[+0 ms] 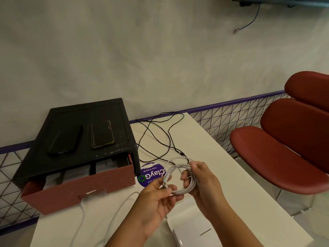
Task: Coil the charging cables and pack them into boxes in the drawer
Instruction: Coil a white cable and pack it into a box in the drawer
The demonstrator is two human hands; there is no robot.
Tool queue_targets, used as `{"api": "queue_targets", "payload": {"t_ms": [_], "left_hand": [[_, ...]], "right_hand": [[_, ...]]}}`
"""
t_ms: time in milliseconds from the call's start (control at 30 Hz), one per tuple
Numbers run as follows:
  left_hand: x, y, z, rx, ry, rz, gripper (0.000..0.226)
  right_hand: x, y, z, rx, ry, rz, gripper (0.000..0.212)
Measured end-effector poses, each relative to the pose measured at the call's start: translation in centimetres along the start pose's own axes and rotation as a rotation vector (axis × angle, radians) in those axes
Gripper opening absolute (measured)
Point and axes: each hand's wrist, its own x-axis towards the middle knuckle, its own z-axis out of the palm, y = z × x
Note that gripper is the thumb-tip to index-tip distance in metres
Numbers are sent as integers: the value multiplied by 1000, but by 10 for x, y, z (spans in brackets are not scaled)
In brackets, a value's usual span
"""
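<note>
Now both hands' fingers curled: right hand [201,182] gripping white coiled cable [179,179], left hand [156,198] pinching it.

On the worktop [204,139], the drawer unit [85,107] is sitting at ten o'clock, with two phones [102,134] lying on it and its drawer [80,191] sticking out toward six. Loose cables [160,139] are trailing at twelve, the coiled cable [180,192] is hanging above the centre, and chairs [284,148] are standing at three.

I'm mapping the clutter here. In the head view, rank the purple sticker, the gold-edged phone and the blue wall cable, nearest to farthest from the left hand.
1. Purple sticker, on the table just beyond the left hand.
2. Gold-edged phone, on the black cabinet, back left.
3. Blue wall cable, dangling high at upper right.
</note>
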Motion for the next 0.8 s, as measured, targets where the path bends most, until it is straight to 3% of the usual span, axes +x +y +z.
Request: {"api": "queue_targets", "payload": {"t_ms": [167,300,467,567,700,800], "left_hand": [[4,-3,3,-15,0,-2,20],[6,-18,20,40,3,34,22],[4,-40,35,39,20,41,27],[5,-44,38,48,74,94,27],[10,-49,43,114,154,168,30],[11,-54,46,117,157,200,34]], "right_hand": [[1,6,-21,-196,-23,-80,31],[2,15,-26,-180,55,-218,49],[2,15,-32,-25,17,-198,42],[6,21,-38,-260,39,-250,62],[7,31,-40,-571,236,-420,57],[-4,33,-35,-647,250,-509,62]]}}
